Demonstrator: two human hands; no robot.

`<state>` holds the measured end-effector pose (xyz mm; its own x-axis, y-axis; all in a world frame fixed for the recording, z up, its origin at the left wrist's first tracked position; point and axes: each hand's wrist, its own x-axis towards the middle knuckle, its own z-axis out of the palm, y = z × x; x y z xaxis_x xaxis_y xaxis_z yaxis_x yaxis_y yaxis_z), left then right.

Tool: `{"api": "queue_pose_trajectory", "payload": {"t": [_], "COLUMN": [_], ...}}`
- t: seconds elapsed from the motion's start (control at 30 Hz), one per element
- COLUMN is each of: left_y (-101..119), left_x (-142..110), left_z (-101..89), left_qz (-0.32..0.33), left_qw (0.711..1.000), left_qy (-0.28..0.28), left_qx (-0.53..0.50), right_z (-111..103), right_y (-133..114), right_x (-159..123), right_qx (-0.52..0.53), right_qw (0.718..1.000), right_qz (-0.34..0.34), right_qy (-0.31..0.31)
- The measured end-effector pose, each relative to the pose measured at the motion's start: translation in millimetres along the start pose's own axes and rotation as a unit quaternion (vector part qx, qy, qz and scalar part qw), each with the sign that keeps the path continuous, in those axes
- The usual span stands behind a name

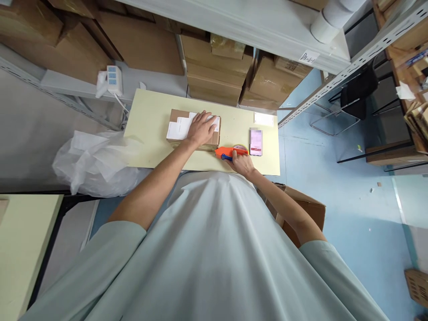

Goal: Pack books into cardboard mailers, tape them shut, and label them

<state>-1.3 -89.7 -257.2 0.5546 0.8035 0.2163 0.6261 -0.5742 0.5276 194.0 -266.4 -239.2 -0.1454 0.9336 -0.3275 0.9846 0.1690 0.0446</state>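
A small brown cardboard box (174, 117) lies on the pale yellow table (150, 116), with white labels (179, 128) overlapping on its top. My left hand (201, 128) rests flat on the box and labels, fingers spread. Wrapped around an orange tape dispenser (225, 152) with a blue part is my right hand (243, 163). The dispenser's front end is at the box's near right corner; whether it touches the box I cannot tell. A roll of tape shows at its back, partly hidden by the hand.
A phone (256, 142) with a lit screen lies right of the dispenser, below a white paper (263, 119). Shelves with cardboard boxes (217, 67) stand behind. Plastic bags (93, 160) hang at the left, near a power strip (114, 79). An open carton (304, 207) sits at lower right.
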Motion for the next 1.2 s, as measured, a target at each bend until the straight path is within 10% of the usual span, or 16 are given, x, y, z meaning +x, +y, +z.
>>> {"api": "queue_pose_trajectory", "payload": {"t": [0.87, 1.2], "left_y": [58.3, 50.3], "left_x": [-33.5, -36.8], "left_z": [-4.0, 1.0], "left_qz": [0.002, -0.018], "left_qw": [0.989, 0.987], "left_qy": [-0.15, -0.16], "left_qx": [0.009, 0.021], "right_z": [-4.8, -6.8], "right_y": [-18.4, 98.4], "right_x": [14.5, 49.3], "right_qx": [0.085, 0.086], "right_qw": [0.974, 0.987], "right_qz": [-0.185, -0.056], "right_qy": [-0.098, -0.123]}}
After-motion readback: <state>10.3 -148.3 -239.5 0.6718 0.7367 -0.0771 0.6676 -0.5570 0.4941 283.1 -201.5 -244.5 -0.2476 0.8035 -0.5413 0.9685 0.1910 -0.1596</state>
